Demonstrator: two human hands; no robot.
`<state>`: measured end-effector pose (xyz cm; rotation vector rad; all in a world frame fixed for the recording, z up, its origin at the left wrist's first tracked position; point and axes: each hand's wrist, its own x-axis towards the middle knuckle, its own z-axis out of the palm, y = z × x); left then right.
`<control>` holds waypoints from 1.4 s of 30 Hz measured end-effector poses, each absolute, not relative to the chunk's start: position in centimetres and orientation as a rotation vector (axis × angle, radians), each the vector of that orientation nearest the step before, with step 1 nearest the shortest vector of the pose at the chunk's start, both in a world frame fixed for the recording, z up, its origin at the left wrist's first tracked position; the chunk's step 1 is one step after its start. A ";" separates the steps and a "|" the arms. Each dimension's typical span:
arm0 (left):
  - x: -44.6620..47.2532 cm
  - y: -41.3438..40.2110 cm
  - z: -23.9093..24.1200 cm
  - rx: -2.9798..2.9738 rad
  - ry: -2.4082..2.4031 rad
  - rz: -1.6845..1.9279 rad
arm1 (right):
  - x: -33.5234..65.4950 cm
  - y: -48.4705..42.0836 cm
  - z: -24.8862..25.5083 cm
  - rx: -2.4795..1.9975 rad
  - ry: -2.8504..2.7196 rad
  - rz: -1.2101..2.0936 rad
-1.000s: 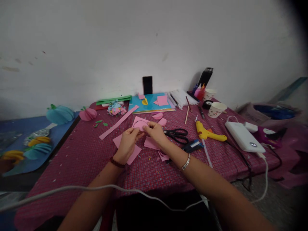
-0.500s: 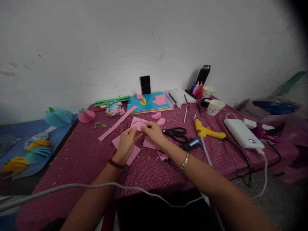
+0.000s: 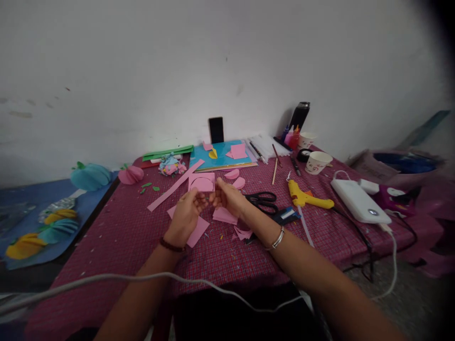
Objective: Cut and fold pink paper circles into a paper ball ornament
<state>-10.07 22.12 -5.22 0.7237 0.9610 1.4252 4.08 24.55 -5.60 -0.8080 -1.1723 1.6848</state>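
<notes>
My left hand (image 3: 186, 214) and my right hand (image 3: 227, 198) meet fingertip to fingertip over the maroon checked tablecloth (image 3: 124, 237). Both are closed in a pinch at the near edge of a pink paper square (image 3: 202, 182) with a circle drawn on it. The square shows almost whole just beyond my fingers. More pink paper pieces (image 3: 224, 215) lie under and beside my hands. A long pink strip (image 3: 174, 186) runs off to the left. Black scissors (image 3: 265, 199) lie just right of my right hand.
A yellow glue gun (image 3: 307, 198), a white power bank (image 3: 359, 201) with a cable, paper cups (image 3: 317, 162), paint bottles and a dark flask stand to the right. Blue and green paper sheets (image 3: 222, 154) and a phone (image 3: 216, 129) sit at the back. Paper fruits (image 3: 90, 175) lie left.
My hands have drawn slightly toward me and closer together. The pink square now shows nearly whole beyond my fingertips instead of being partly covered by them.
</notes>
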 end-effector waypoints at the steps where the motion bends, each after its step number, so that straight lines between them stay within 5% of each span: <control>1: -10.0 22.0 -5.3 0.743 0.965 1.427 | 4.0 24.4 -5.5 -0.769 -1.170 1.735; 42: -10.3 22.0 -4.9 0.842 0.999 1.471 | 4.1 24.7 -6.2 -0.923 -1.304 1.381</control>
